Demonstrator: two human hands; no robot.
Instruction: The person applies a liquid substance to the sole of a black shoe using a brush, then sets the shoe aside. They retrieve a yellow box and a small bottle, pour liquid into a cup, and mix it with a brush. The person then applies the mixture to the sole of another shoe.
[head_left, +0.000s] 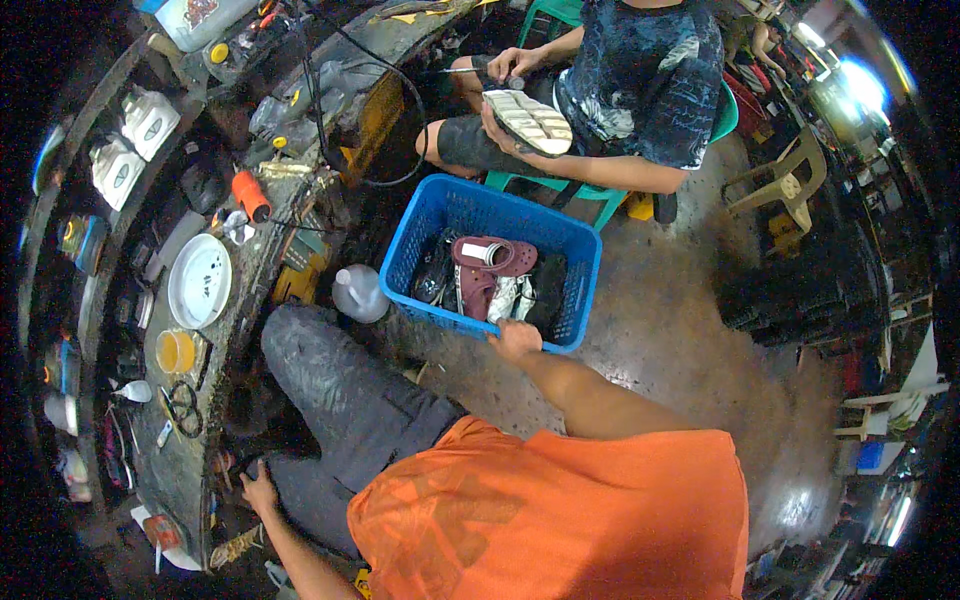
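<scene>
My right hand (517,338) grips the near rim of a blue plastic basket (578,290). Inside it lie maroon perforated clogs (505,255), dark footwear (432,275) and black-and-white footwear (508,298). My left hand (258,488) is low at the left, fingers apart, beside my dark-clad leg and the workbench edge, holding nothing that I can see. A translucent plastic jug (360,292) stands left of the basket, near my knee.
A cluttered workbench (180,480) runs along the left with a white dish, orange tool, amber tub and cords. Opposite me a seated person (635,90) holds a light-soled shoe (525,120) and a slim tool. A beige chair (790,185) and dark stacked items (780,290) stand at right.
</scene>
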